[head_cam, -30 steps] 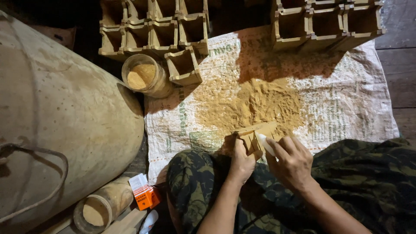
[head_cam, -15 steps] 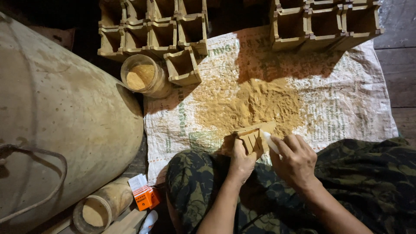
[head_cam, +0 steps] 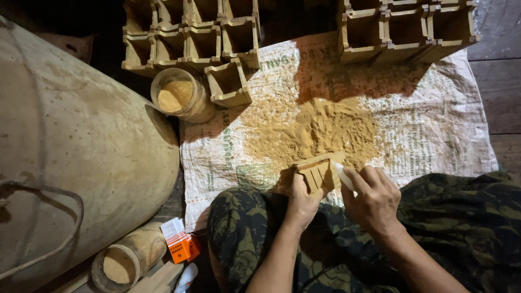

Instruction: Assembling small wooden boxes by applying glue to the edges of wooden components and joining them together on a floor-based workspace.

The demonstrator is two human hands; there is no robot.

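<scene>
Left hand grips a small wooden frame; right hand pinches a half-hidden white stick.

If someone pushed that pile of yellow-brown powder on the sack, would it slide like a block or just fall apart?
The powder pile would probably fall apart: it lies loose and grainy, with thin scattered edges, so a push would likely smear it wider. It looks dry, so picking it up bare-handed would likely spill some between fingers. The woven sack underneath looks floppy and wrinkled, so tugging it would probably shift the heap.
</scene>
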